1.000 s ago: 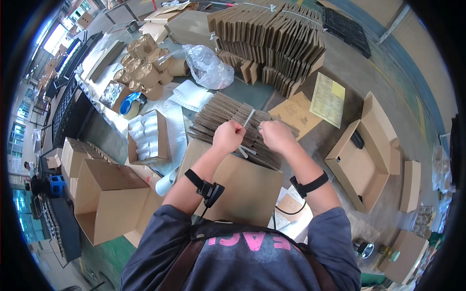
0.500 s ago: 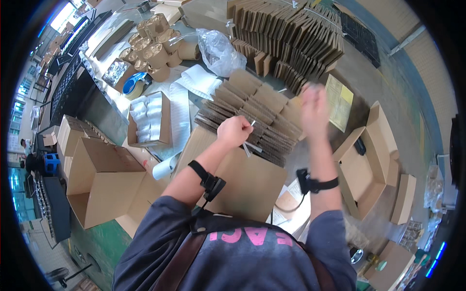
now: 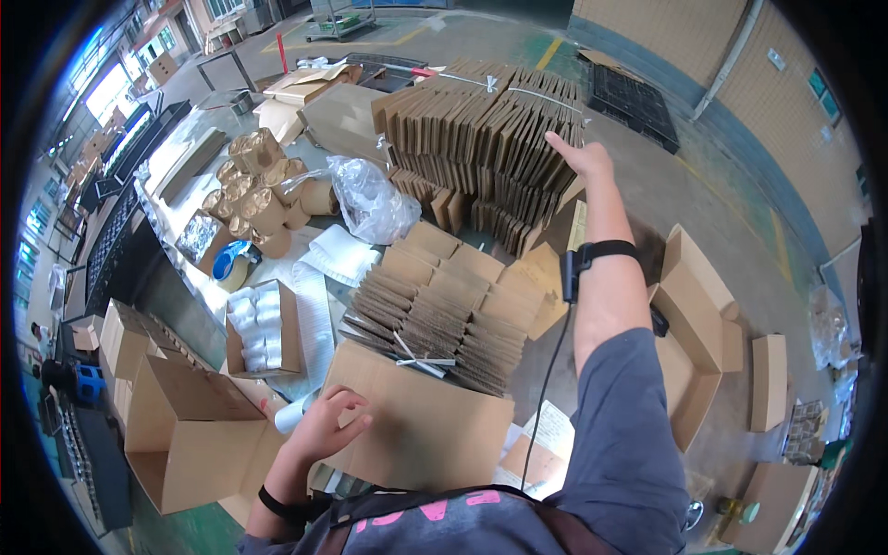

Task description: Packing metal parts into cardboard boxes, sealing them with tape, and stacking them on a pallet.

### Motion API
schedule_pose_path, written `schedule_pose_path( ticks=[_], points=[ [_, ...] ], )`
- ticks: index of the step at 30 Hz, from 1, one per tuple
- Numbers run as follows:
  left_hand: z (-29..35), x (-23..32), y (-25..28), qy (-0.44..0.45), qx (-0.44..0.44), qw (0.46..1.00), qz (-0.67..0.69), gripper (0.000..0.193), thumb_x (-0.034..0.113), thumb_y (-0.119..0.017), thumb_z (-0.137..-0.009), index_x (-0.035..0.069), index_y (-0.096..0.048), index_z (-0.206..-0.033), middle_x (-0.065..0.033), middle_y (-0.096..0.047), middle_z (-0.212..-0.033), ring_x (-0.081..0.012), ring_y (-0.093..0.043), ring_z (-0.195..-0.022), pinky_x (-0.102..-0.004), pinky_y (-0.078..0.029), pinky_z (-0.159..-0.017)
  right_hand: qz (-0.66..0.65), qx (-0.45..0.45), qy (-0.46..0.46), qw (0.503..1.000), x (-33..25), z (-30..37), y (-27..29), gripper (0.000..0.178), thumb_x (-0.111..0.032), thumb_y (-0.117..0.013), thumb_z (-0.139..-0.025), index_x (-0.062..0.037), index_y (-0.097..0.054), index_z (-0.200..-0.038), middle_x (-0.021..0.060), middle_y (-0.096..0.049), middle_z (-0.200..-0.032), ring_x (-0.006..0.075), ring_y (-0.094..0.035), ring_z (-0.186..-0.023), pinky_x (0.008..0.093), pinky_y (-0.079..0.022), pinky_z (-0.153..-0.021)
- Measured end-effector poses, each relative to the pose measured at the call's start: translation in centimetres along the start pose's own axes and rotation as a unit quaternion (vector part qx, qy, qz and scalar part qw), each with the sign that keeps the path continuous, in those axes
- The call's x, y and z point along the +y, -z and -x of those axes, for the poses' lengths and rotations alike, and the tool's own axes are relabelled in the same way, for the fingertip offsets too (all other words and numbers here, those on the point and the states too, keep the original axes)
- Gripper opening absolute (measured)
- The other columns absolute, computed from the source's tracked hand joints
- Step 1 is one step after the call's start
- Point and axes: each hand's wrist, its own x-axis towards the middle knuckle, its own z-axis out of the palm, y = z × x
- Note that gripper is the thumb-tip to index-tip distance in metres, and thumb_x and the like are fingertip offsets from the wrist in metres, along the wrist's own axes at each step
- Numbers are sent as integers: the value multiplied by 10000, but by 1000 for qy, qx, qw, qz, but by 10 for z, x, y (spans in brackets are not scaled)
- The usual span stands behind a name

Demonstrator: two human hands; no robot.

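Observation:
My left hand (image 3: 331, 424) is open above the left edge of a flat brown cardboard sheet (image 3: 412, 435), thumb apart from the bent fingers. My right arm stretches far forward. There my right hand (image 3: 585, 159) is open at the right side of a tall stack of folded cardboard dividers (image 3: 472, 125), a finger stretched toward the stack; I cannot tell whether it touches. Between the hands lies a smaller bundle of cardboard dividers (image 3: 439, 324), with a white tie (image 3: 412, 353) loosely crossed at its near edge.
Left of the dividers stands an open box of white-wrapped pieces (image 3: 264, 328), with gold-wrapped items (image 3: 264, 208), a blue tape dispenser (image 3: 228, 262) and a clear plastic bag (image 3: 370, 199) beyond. Open cartons flank me, one at left (image 3: 199, 435), one at right (image 3: 694, 324). Papers (image 3: 548, 435) lie near me.
My left hand has let go of the white tie and drawn back toward me, opening. My right hand has reached farther forward to the tall stack. The view has tilted up.

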Motion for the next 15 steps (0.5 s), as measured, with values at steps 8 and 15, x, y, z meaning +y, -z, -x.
schedule_pose_path(
  ticks=[8,15],
  points=[
    [-20,11,-16,-35,-23,995,91,186,171,-656,-847,37,-627,-972,-138,-626,-952,-269,-624,-907,-334,-502,-726,-457,43,-42,887,73,-5,-19,361,-292,-765,-713,-31,-518,-678,27,-436,-536,120,-351,-375,316,-244,-351],
    [-83,2,-3,-85,94,936,330,322,202,-552,-957,27,-513,-1225,-30,-601,-1072,-123,-571,-937,-266,-463,-812,-459,-10,53,887,117,128,42,197,-179,-699,-826,-43,-615,-942,-17,-569,-740,57,-516,-573,240,-372,-436]
  ],
)
